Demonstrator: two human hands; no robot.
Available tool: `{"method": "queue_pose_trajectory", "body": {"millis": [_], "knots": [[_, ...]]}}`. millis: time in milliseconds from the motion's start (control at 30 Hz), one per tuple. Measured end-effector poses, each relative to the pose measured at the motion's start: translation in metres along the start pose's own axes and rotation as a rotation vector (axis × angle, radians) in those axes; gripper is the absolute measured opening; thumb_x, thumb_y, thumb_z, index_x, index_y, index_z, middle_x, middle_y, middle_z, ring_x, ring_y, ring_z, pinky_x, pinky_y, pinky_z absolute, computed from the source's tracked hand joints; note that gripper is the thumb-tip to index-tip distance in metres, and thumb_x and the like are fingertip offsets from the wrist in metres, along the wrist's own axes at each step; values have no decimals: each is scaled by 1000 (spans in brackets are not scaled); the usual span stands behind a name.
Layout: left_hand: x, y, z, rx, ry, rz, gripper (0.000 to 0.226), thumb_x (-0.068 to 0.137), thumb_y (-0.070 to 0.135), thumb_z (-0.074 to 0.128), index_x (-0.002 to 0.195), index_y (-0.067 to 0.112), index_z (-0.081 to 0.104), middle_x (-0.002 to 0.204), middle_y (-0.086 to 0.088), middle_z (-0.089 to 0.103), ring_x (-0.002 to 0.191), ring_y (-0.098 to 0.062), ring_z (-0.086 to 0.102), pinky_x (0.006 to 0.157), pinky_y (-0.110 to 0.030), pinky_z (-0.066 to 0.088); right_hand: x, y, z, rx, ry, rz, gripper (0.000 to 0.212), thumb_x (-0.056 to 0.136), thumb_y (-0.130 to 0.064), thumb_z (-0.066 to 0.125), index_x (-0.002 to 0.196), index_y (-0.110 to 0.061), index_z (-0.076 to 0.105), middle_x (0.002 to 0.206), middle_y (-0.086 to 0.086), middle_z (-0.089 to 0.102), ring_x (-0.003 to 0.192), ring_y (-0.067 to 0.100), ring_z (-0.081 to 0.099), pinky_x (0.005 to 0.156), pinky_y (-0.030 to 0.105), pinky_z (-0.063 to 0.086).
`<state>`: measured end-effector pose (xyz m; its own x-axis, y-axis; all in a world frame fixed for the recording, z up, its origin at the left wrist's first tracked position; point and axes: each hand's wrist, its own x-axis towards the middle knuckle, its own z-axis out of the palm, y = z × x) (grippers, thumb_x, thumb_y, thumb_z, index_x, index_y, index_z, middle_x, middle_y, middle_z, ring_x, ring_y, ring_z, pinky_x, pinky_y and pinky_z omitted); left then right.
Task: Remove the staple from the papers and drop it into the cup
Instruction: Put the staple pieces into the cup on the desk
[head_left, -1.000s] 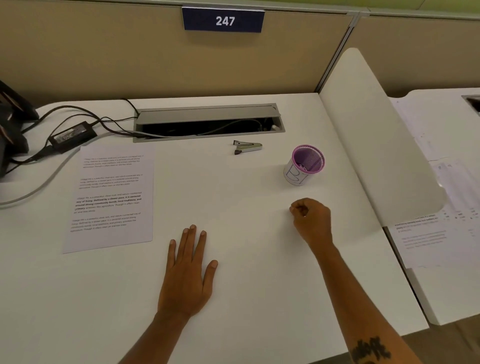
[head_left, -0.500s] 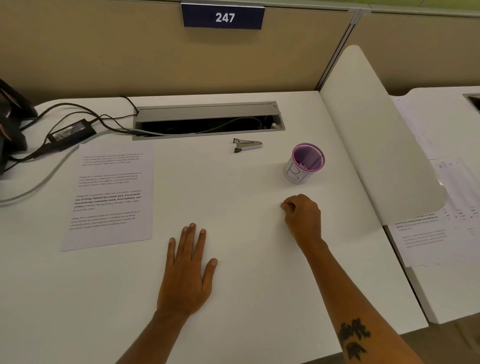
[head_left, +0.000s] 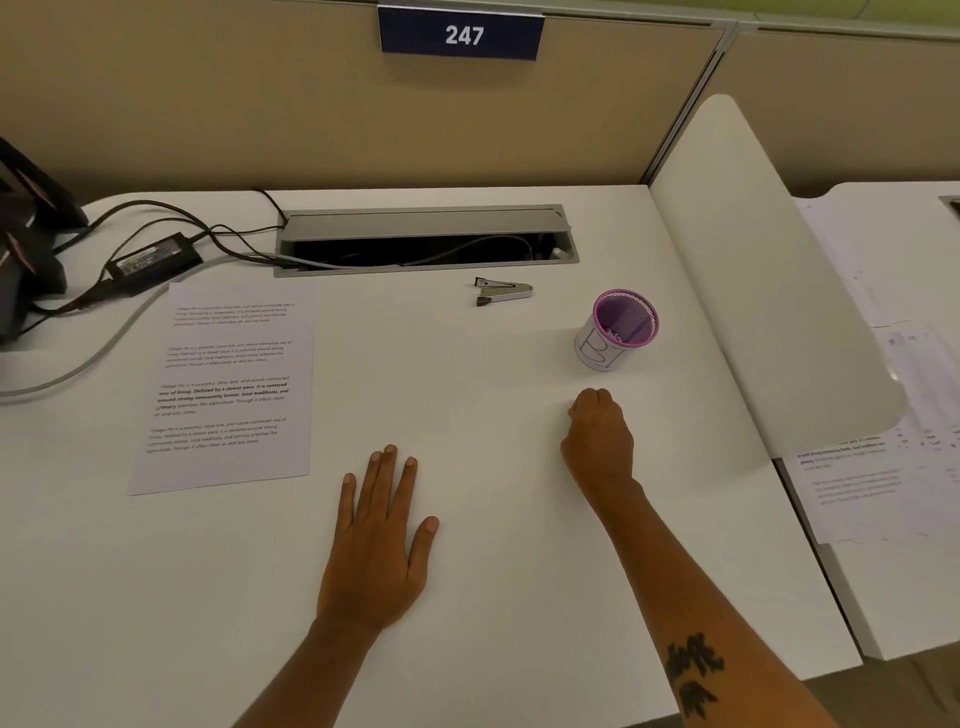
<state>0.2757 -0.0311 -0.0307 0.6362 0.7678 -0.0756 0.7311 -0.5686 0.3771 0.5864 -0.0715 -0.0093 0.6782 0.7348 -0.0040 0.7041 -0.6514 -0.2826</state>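
The printed papers (head_left: 228, 384) lie flat at the left of the white desk; I cannot make out a staple on them. A metal staple remover (head_left: 503, 291) lies near the cable slot. The purple mesh cup (head_left: 619, 327) with a white label stands at the right. My right hand (head_left: 597, 439) rests on the desk just in front of the cup, fingers curled into a fist; nothing shows inside it. My left hand (head_left: 382, 540) lies flat, palm down, fingers apart, to the right of the papers.
An open cable slot (head_left: 426, 239) runs along the desk's back. A black power adapter (head_left: 153, 257) and cables lie at the back left. A white divider panel (head_left: 769, 291) borders the right edge, with more printed sheets (head_left: 872, 467) on the desk beyond it.
My right fist has slid a little to the left on the desk, in front of the cup. The left hand has stayed flat in place.
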Motion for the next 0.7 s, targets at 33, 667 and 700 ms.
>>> {"method": "queue_pose_trajectory", "body": {"millis": [33,667,700], "knots": [[0,0,0,-1,0,1,73,107,53,29,170,21,9,180,-2,1,167,-19,-2,135,-54,12,0,2,2,-3,-1,-11,15,89,6,54,100,-3,58,96,13,58,81,25,52,62,36,46],[-1,0,0,11,23,16,72,107,52,29,170,19,12,180,-4,5,167,-20,2,134,-54,13,102,-4,-130,231,134,77,12,94,3,54,101,3,64,102,15,66,86,24,55,64,26,41],[0,0,-1,9,25,15,72,107,52,29,170,20,13,180,-4,5,167,-20,2,135,-54,13,107,-2,-131,229,138,67,13,92,6,56,99,2,66,102,15,68,87,25,57,68,29,43]]}}
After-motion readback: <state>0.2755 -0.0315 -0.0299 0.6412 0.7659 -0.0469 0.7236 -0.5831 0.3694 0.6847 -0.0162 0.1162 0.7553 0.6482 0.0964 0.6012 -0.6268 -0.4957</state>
